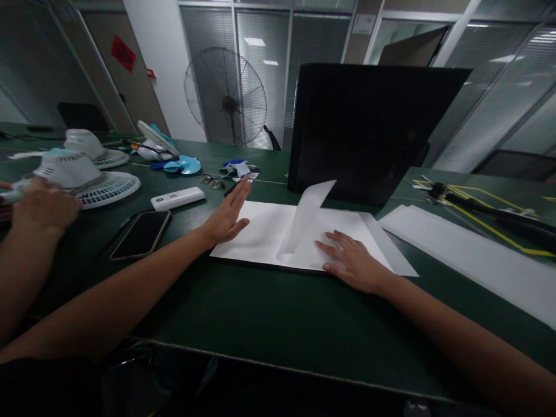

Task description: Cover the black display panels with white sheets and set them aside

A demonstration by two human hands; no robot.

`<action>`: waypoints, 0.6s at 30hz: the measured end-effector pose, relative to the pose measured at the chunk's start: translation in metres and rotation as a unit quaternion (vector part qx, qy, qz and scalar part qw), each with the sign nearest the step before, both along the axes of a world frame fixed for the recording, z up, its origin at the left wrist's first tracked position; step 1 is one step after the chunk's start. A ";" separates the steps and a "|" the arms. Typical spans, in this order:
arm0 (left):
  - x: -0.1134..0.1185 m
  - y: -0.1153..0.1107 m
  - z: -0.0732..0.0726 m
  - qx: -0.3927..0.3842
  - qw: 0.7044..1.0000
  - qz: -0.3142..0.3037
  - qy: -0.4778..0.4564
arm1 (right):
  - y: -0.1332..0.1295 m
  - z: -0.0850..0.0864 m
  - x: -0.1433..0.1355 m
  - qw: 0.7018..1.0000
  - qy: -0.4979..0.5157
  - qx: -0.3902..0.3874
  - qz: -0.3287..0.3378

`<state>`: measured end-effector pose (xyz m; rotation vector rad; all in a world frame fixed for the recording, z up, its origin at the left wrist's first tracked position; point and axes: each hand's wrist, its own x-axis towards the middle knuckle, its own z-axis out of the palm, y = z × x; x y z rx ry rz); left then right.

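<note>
White paper [256,229] lies on the green table over something flat with a dark front edge. From its middle a curled sheet [309,208] stands up, leaning to the right. My left hand [226,217] is at the left side of the paper, turned on edge with fingers stretched out and nothing in them. Whether it touches the paper, I cannot tell. My right hand [354,260] lies flat on the right half, fingers spread. Beneath that half another sheet [402,260] sticks out at the right.
Behind the paper stands a large black panel [360,127]. White strips [469,260] lie on the right, near black and yellow rods. On the left are a phone [142,234], a white device [178,198], glasses [212,182] and fan parts [113,190]; another person's hand [46,205] is there.
</note>
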<state>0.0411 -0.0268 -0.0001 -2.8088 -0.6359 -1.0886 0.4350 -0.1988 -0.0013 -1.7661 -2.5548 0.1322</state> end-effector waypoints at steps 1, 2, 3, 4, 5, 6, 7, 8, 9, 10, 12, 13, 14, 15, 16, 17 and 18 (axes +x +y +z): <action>0.003 -0.006 0.006 0.037 0.999 -0.019 0.010 | 0.000 0.001 -0.001 1.000 0.001 -0.001 0.010; 0.006 -0.014 0.012 0.069 0.996 -0.038 0.029 | -0.001 0.001 -0.003 1.000 0.003 0.001 0.025; 0.010 -0.022 0.018 0.101 0.992 -0.063 0.047 | -0.002 0.002 -0.004 0.999 0.005 0.003 0.041; 0.014 -0.032 0.023 0.128 0.985 -0.095 0.069 | -0.002 0.003 -0.007 0.998 0.007 0.001 0.057; 0.019 -0.041 0.027 0.145 0.978 -0.120 0.089 | -0.003 0.004 -0.009 0.997 0.009 -0.004 0.072; 0.024 -0.051 0.030 0.146 0.974 -0.127 0.120 | -0.004 0.005 -0.011 0.996 0.011 -0.011 0.085; 0.030 -0.059 0.033 0.140 0.970 -0.127 0.151 | -0.005 0.006 -0.013 0.995 0.013 -0.019 0.095; 0.036 -0.065 0.035 0.132 0.967 -0.130 0.173 | -0.005 0.006 -0.014 0.994 0.016 -0.025 0.103; 0.040 -0.069 0.036 0.121 0.965 -0.134 0.190 | -0.005 0.007 -0.015 0.994 0.020 -0.030 0.107; 0.044 -0.071 0.036 0.105 0.963 -0.138 0.208 | -0.005 0.008 -0.014 0.993 0.024 -0.034 0.107; 0.045 -0.066 0.033 0.063 0.958 -0.141 0.243 | -0.004 0.008 -0.010 0.993 0.037 -0.040 0.105; 0.043 -0.060 0.031 0.035 0.956 -0.135 0.259 | -0.003 0.008 -0.006 0.993 0.047 -0.041 0.103; 0.039 -0.053 0.029 0.002 0.955 -0.123 0.272 | -0.002 0.008 -0.001 0.992 0.057 -0.040 0.101; 0.033 -0.046 0.028 -0.036 0.954 -0.098 0.280 | 0.001 0.007 0.005 0.992 0.067 -0.037 0.098; 0.026 -0.039 0.027 -0.069 0.954 -0.078 0.281 | 0.003 0.007 0.012 0.992 0.075 -0.033 0.093; 0.018 -0.033 0.027 -0.092 0.953 -0.060 0.282 | 0.007 0.005 0.019 0.993 0.079 -0.027 0.084; 0.011 -0.028 0.029 -0.106 0.954 -0.039 0.278 | 0.010 0.003 0.026 0.994 0.076 -0.021 0.070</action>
